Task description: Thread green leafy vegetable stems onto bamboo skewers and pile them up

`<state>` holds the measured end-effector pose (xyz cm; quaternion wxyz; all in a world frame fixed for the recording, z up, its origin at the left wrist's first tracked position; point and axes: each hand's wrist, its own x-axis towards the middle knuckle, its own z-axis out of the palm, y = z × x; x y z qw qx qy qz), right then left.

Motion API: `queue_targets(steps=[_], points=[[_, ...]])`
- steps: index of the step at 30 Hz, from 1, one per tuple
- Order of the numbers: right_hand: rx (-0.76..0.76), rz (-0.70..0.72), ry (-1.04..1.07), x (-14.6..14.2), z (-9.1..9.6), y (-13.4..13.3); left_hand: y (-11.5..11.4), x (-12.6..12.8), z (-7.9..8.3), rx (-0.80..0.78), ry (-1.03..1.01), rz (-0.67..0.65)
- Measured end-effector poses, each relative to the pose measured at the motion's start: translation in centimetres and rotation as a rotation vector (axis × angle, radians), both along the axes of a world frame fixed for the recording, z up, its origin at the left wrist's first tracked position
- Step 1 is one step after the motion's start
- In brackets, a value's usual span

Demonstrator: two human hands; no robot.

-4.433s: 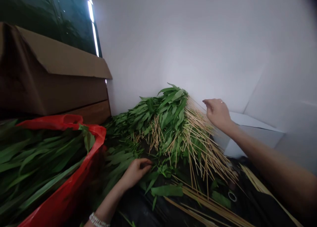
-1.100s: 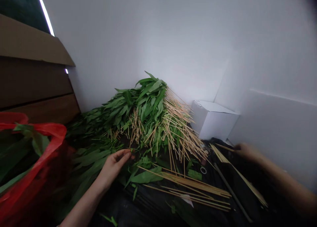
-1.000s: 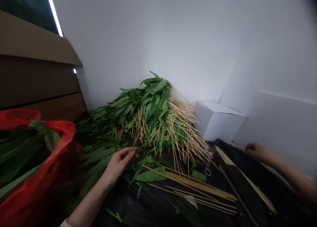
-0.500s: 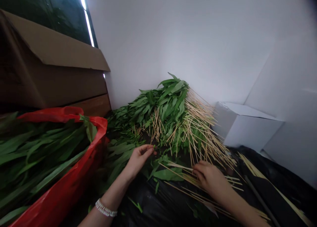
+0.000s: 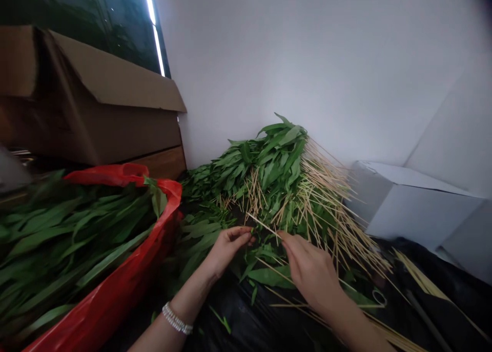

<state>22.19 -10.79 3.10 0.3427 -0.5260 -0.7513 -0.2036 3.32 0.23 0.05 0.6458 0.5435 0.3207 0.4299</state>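
Right grip (image 5: 313, 272) pinches one thin stick (image 5: 263, 225), left grip (image 5: 225, 250) one green piece (image 5: 252, 230), near one red bag (image 5: 172, 192).

The person's left hand (image 5: 226, 248) and right hand (image 5: 310, 270) are pinching close together without touching.
The left forearm (image 5: 190, 293) is slanting up and rightward from the lower edge, the hand turning inward with its thumb (image 5: 242, 239) pressing toward the bent index finger (image 5: 237, 230). The right forearm (image 5: 351, 313) is reaching up and leftward from the lower right, the hand showing its back, its fingertips (image 5: 284, 235) gathering in a pinch and pointing up and leftward.
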Motion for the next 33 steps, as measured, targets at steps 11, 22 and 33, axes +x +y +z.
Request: queue_targets(steps=[11, 22, 33], points=[[0.124, -0.117, -0.093, 0.8, -4.1, 1.0, 0.3, -0.3, -0.1, -0.179, -0.154, -0.027], [-0.014, -0.109, -0.136, -0.4, -4.6, 0.6, 0.0, -0.1, 0.0, -0.214, -0.163, 0.02], [-0.044, -0.122, -0.172, -0.5, -4.7, 0.6, 0.0, -0.1, 0.0, -0.2, -0.14, 0.045]])
